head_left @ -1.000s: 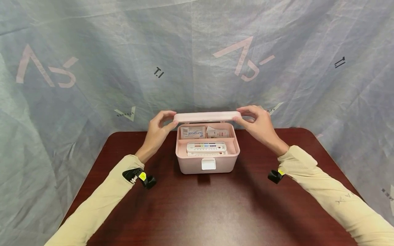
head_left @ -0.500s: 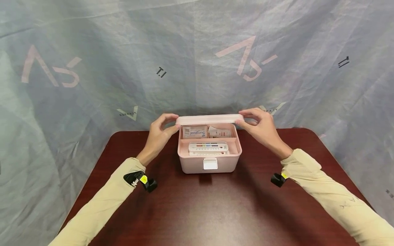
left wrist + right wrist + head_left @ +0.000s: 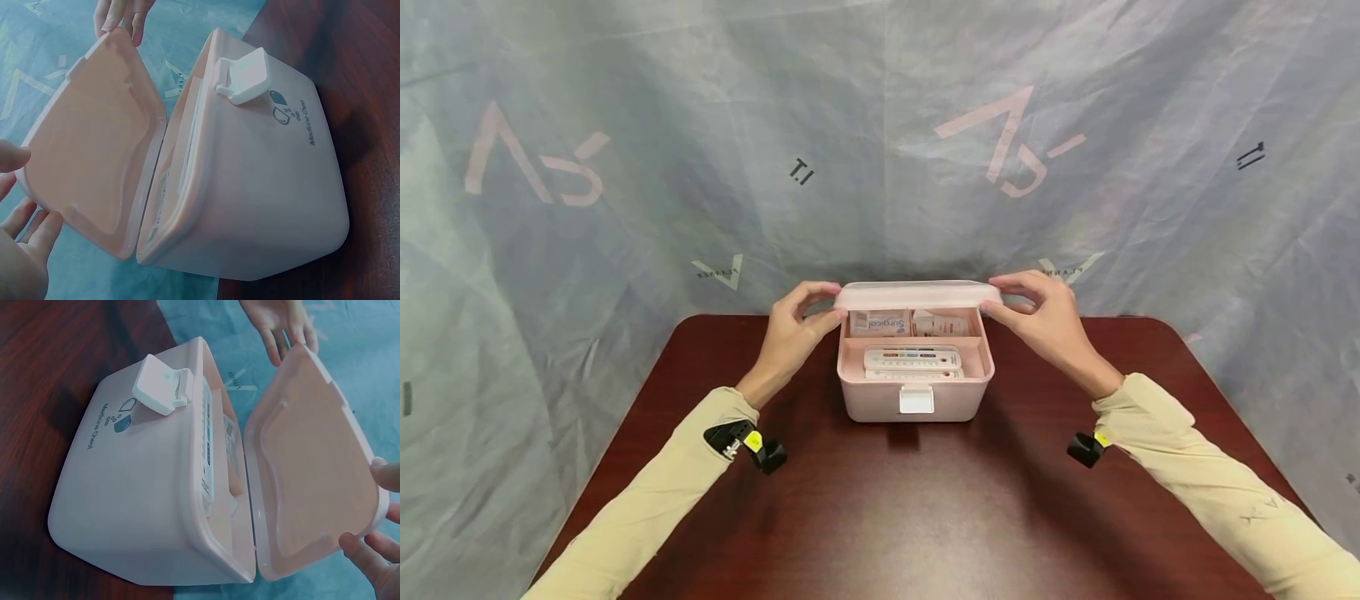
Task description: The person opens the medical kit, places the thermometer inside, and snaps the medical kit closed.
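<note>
A pale pink medicine chest [image 3: 880, 402] stands on the table with its hinged lid [image 3: 917, 295] raised and leaning forward over the back compartment. My left hand [image 3: 792, 327] pinches the lid's left corner between thumb and fingers. At the opposite corner my right hand [image 3: 1047, 315] holds it the same way. Inside the front compartment lie white thermometer cards [image 3: 913, 358] with a coloured strip. Behind the divider sit a packet marked "Surgical" [image 3: 880, 323] and a white packet with red print [image 3: 942, 325], partly covered by the lid. The white front latch [image 3: 164, 386] is flipped outward.
The dark red-brown wooden table [image 3: 895, 517] reaches toward me in front of the chest. A grey printed cloth [image 3: 850, 125] hangs right behind the table's far edge, close to the lid.
Both hands have swung the lid forward and down a little, so more of its top shows and it now overlaps the back compartment. The chest stays in place on the table.
</note>
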A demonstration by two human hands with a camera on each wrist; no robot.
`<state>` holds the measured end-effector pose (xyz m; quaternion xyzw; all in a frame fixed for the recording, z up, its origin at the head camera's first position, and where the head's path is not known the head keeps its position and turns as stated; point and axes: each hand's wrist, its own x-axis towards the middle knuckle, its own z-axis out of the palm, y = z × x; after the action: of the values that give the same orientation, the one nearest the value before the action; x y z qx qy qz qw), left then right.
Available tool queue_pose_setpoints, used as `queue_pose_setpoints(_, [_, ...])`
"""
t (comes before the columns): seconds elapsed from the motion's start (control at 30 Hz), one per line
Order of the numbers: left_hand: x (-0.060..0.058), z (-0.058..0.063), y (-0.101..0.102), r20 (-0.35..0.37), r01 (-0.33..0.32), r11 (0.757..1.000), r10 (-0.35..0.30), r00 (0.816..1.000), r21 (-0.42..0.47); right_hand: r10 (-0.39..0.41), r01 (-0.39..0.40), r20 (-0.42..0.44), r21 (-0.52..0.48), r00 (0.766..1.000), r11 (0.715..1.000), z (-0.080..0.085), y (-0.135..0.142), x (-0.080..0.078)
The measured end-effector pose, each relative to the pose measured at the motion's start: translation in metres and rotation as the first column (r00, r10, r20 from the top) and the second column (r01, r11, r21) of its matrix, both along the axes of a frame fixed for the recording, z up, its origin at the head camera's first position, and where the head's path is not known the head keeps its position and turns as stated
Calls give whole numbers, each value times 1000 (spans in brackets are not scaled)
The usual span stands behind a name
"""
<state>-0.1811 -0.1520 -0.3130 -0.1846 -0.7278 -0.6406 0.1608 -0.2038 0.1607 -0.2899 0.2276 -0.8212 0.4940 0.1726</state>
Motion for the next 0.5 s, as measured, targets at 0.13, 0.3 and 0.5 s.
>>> queue_pose_setpoints(0.13, [0,0,0,10,4,1000,-5,1000,25,7,-7,9,-19,1000,1000,-1,1,0])
queue_pose_setpoints(0.3, [0,-2,0,12,-4,999,4,1000,33,15,-15,16,-20,1000,1000,-2,1,1])
queue_pose_setpoints(0.5, [-1,-6,0,13,-12,1000,12,1000,23,26,-25,15,-38,1000,999,-5,1,2])
